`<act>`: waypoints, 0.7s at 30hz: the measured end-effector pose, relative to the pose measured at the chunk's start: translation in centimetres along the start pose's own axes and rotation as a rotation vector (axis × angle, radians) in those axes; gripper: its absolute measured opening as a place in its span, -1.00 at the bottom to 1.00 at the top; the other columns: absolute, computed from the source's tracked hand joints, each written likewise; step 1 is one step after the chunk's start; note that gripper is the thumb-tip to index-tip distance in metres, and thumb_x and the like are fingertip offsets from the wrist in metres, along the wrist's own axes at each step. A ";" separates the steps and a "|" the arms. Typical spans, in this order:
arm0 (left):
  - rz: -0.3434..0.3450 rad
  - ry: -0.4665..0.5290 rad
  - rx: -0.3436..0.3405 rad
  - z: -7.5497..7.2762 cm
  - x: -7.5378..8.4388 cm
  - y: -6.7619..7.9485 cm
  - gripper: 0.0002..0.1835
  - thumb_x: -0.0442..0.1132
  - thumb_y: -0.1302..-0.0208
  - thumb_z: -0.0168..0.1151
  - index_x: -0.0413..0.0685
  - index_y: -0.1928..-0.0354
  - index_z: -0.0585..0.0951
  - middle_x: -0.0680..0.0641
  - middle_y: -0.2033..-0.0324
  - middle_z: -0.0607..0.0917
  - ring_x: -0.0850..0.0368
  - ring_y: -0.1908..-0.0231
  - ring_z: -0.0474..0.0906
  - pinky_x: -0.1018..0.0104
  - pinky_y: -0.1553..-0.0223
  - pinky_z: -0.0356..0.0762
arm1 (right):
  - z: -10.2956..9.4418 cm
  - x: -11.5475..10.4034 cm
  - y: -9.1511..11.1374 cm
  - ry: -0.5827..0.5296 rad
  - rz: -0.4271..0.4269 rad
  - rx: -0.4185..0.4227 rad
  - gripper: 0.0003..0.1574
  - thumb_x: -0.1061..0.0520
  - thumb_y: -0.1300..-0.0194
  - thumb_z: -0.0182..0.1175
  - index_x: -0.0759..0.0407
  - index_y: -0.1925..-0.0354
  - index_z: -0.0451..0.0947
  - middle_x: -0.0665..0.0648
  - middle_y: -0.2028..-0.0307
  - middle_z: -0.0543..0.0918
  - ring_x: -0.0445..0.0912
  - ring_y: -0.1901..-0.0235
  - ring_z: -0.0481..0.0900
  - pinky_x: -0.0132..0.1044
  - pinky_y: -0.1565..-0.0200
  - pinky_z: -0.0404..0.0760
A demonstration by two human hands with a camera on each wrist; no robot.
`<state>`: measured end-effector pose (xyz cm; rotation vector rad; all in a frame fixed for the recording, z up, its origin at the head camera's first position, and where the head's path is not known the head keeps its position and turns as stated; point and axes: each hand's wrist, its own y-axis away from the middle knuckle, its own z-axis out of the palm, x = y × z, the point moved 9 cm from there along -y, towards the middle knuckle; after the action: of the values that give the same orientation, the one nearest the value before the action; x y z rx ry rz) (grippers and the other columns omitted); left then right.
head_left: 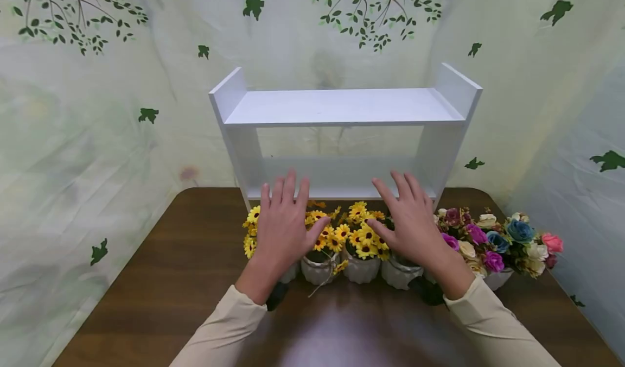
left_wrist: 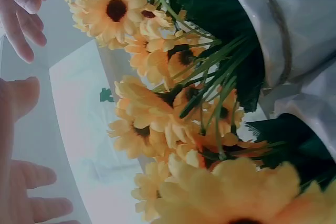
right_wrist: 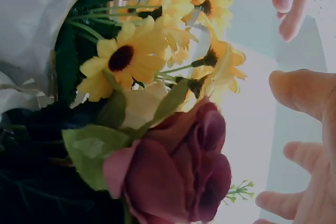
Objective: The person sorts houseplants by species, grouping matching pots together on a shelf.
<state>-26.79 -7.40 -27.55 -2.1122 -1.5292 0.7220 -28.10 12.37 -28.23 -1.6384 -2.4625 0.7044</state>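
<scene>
Yellow daisy-like flowers (head_left: 363,239) in round whitish pots (head_left: 361,270) are standing at lower centre of the head view, the left hand (head_left: 285,225) and right hand (head_left: 411,223) are hovering near them, empty, fingers spread, and a white two-tier shelf (head_left: 342,106) is rising behind on a brown wooden table (head_left: 171,258).

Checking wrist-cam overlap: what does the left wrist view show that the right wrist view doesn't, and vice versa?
Left wrist only: the small dark-green leaf-shaped print on the pale backdrop.

Right wrist only: a large dusky-purple artificial rose in close-up, the broad light-green leaf beside it, and a thin green budded sprig.

Both: yellow daisy-like artificial flowers with dark centres, glossy white pots, and parts of both hands, left hand and right hand.
</scene>
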 end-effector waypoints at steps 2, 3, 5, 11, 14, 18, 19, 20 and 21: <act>0.018 0.017 0.011 0.1 0.1 0.4 -0.12 0.32 -0.25 0.15 -0.14 -0.42 0.34 -0.28 -0.40 0.38 -0.24 -0.36 0.33 -0.22 -0.37 0.27 | 0.2 0.1 0.3 -0.009 -0.002 0.001 0.00 -0.16 -0.24 0.32 0.02 -0.51 0.14 0.37 -0.50 0.09 0.33 -0.48 -0.01 0.49 -0.27 0.15; 0.028 0.030 0.019 0.0 0.1 0.6 -0.14 0.29 -0.25 0.18 -0.15 -0.41 0.35 -0.28 -0.39 0.39 -0.23 -0.35 0.35 -0.21 -0.36 0.29 | 0.2 0.1 0.4 -0.015 -0.007 0.006 0.00 -0.14 -0.24 0.33 0.04 -0.51 0.15 0.37 -0.50 0.11 0.33 -0.48 0.01 0.49 -0.27 0.16; 0.054 0.078 0.047 -0.2 0.1 0.9 -0.21 0.19 -0.25 0.25 -0.19 -0.37 0.40 -0.28 -0.36 0.44 -0.22 -0.33 0.39 -0.18 -0.35 0.33 | 0.0 0.1 0.6 -0.040 -0.026 0.034 -0.04 -0.08 -0.24 0.35 0.10 -0.48 0.20 0.39 -0.48 0.17 0.33 -0.46 0.07 0.47 -0.27 0.18; 0.168 0.273 0.154 -2.1 -0.9 2.2 -0.52 -0.11 -0.16 0.39 -0.25 -0.05 0.60 -0.24 -0.13 0.62 -0.17 -0.17 0.53 -0.05 -0.25 0.47 | -2.0 0.3 2.1 -0.221 -0.126 0.202 -0.50 0.15 -0.17 0.39 0.27 -0.07 0.58 0.32 -0.10 0.62 0.29 -0.30 0.38 0.33 -0.28 0.31; 0.172 0.373 0.200 -3.6 -2.6 2.8 -0.60 -0.19 -0.11 0.42 -0.26 0.04 0.64 -0.23 -0.01 0.67 -0.14 -0.07 0.58 -0.02 -0.16 0.55 | -3.7 1.1 3.7 -0.259 -0.165 0.284 -0.65 0.25 -0.10 0.42 0.23 0.10 0.65 0.24 0.05 0.70 0.23 -0.20 0.47 0.24 -0.22 0.37; 0.092 0.491 0.213 -4.8 -5.6 2.6 -0.64 -0.26 -0.11 0.42 -0.30 0.07 0.65 -0.24 0.05 0.70 -0.15 -0.02 0.60 -0.04 -0.08 0.59 | -6.1 3.4 6.1 -0.240 -0.179 0.355 -0.63 0.35 0.02 0.44 0.20 0.17 0.67 0.21 0.09 0.70 0.15 -0.11 0.49 -0.25 -0.32 0.32; 0.062 0.510 0.216 -4.9 -6.4 2.3 -0.66 -0.28 -0.12 0.41 -0.31 0.07 0.65 -0.24 0.06 0.71 -0.16 -0.01 0.61 -0.06 -0.07 0.59 | -6.7 4.0 6.7 -0.234 -0.177 0.366 -0.62 0.37 0.05 0.44 0.20 0.18 0.68 0.21 0.09 0.70 0.14 -0.10 0.49 -0.38 -0.32 0.26; 0.028 0.527 0.219 -5.0 -7.3 2.1 -0.67 -0.30 -0.13 0.39 -0.31 0.08 0.65 -0.25 0.07 0.71 -0.17 -0.01 0.61 -0.07 -0.07 0.58 | -7.2 4.7 7.2 -0.227 -0.168 0.376 -0.61 0.38 0.06 0.45 0.20 0.18 0.68 0.22 0.09 0.69 0.13 -0.09 0.48 -0.50 -0.31 0.19; -0.005 0.552 0.232 -5.1 -8.4 1.9 -0.69 -0.33 -0.14 0.38 -0.33 0.08 0.65 -0.26 0.08 0.72 -0.18 0.00 0.62 -0.08 -0.07 0.58 | -7.6 5.4 7.7 -0.223 -0.163 0.386 -0.61 0.38 0.07 0.44 0.21 0.18 0.68 0.23 0.09 0.69 0.11 -0.08 0.47 -0.60 -0.29 0.12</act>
<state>-24.28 -16.15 -23.43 -1.9161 -1.0924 0.2589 -21.28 22.10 -25.71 -1.2632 -2.3646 1.2996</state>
